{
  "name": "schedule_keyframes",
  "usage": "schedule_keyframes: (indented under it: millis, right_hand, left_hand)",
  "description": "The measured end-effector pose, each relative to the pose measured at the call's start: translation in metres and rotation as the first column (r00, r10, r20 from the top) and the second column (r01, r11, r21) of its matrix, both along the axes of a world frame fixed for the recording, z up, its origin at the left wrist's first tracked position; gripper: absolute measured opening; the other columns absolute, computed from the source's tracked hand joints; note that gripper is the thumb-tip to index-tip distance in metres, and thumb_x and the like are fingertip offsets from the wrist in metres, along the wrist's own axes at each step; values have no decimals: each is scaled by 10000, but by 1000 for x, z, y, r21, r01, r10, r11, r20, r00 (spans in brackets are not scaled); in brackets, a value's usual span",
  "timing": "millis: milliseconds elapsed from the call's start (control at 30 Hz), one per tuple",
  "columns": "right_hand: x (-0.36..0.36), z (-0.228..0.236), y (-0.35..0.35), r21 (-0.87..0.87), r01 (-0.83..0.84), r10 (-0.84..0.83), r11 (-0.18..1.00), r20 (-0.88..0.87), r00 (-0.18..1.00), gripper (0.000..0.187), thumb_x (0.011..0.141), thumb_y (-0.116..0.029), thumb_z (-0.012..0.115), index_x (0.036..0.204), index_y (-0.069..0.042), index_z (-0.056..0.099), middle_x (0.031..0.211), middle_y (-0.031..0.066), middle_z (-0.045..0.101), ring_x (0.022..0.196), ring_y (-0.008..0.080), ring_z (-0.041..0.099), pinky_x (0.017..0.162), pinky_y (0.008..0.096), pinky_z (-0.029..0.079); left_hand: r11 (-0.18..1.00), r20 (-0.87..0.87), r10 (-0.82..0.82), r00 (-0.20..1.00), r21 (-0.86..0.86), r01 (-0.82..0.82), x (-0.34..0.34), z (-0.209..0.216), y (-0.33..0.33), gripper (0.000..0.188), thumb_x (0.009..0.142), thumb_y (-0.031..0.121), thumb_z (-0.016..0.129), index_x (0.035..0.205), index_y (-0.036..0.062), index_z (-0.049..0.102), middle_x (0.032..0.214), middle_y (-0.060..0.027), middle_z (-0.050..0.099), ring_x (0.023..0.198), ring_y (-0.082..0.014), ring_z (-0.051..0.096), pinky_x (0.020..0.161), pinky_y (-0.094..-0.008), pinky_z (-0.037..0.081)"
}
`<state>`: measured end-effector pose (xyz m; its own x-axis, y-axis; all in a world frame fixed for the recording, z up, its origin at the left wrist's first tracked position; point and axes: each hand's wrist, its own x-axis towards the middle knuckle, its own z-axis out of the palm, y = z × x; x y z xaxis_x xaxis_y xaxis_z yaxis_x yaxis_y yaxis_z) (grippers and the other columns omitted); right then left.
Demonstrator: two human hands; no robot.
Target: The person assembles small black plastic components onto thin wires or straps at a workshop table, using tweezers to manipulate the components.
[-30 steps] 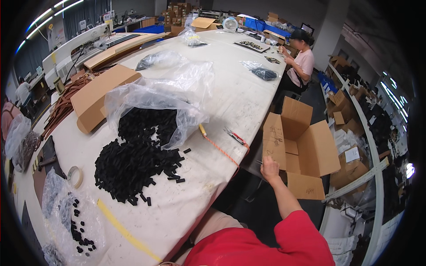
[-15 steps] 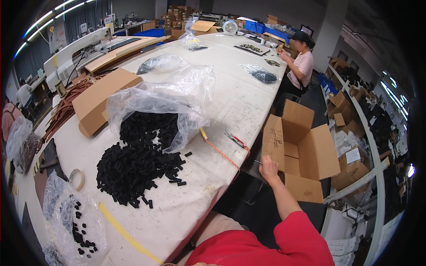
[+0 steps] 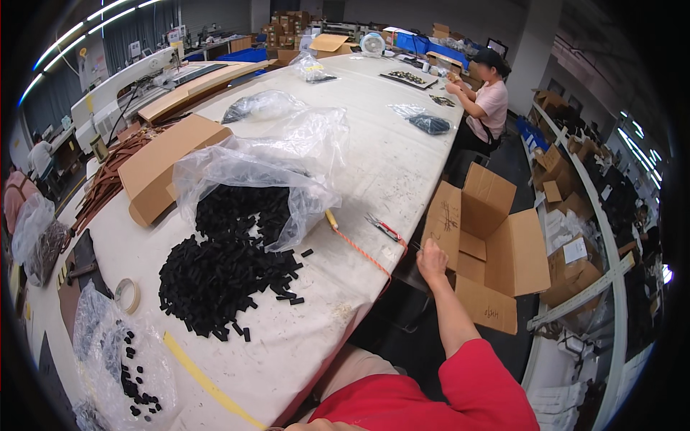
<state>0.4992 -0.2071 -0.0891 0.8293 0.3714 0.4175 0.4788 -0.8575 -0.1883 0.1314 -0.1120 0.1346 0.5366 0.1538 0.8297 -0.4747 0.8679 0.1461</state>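
My right hand (image 3: 432, 261) reaches out to the right, its fingers closed at the lower corner of the near left flap of an open cardboard box (image 3: 483, 269). A small thin thing shows beside the fingertips, too small to name. The box stands beside the table with its flaps spread, and its visible inside is bare cardboard. My left hand is out of view. On the table lies a heap of short black pieces (image 3: 223, 287), spilling from a large clear plastic bag (image 3: 309, 169). Red-handled snips (image 3: 384, 227) and an orange cord (image 3: 353, 248) lie near the table edge.
A closed cardboard carton (image 3: 169, 161) stands behind the heap. At the left are a tape roll (image 3: 127, 295) and a clear bag (image 3: 97, 337) with black bits. A co-worker (image 3: 487, 100) sits at the far right of the table. Shelving (image 3: 611, 237) runs along the right.
My right hand has moved slightly up along the flap, away from me. The box has turned a little, its near flap shifting left. The table things stay as they were.
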Motion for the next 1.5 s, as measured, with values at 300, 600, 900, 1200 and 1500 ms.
schedule_keyframes:
  millis: [300, 600, 900, 1200, 1500]
  right_hand:
    - [-3, 18, -26, 139, 77, -83, 987, 42, 996, 149, 710, -146, 534, 792, -41, 467, 755, 169, 549, 734, 375, 542, 630, 470, 414]
    - [7, 32, 0, 401, 25, -63, 916, 82, 995, 136, 724, -159, 507, 764, -50, 437, 748, 170, 533, 703, 381, 531, 622, 479, 411]
    - [-10, 32, 55, 568, 2, -75, 823, 106, 991, 115, 719, -145, 496, 749, -52, 435, 758, 144, 521, 705, 362, 522, 604, 447, 412]
    - [-21, 33, 60, 677, 19, -72, 736, 50, 996, 112, 691, -121, 493, 763, -36, 484, 743, 146, 550, 707, 339, 539, 628, 409, 425]
    - [15, 94, -57, 481, 159, -280, 862, 189, 941, 174, 811, -168, 471, 864, -35, 571, 828, 151, 570, 786, 313, 555, 691, 399, 434]
  left_hand:
    - [1000, 8, -14, 1000, 10, 14, 1, -3, 0, 476, 746, 208, 584, 1062, -132, 478, 840, -284, 571, 739, -337, 534, 604, -398, 445]
    - [1000, 30, -8, 1000, 31, 7, 6, -5, -9, 459, 742, 208, 599, 1048, -117, 491, 840, -295, 573, 700, -347, 548, 579, -407, 442]
    - [996, -18, -12, 1000, 90, 14, 3, -7, -12, 402, 749, 218, 599, 977, -106, 538, 854, -295, 576, 714, -361, 554, 567, -406, 441]
    - [998, 38, -6, 999, 70, 4, 8, -6, -12, 389, 758, 221, 586, 967, -104, 537, 838, -285, 579, 695, -355, 558, 551, -403, 457]
    - [990, 52, 81, 995, 112, -86, -5, -11, 4, 388, 768, 210, 578, 1000, -97, 522, 824, -257, 591, 699, -338, 565, 550, -380, 439]
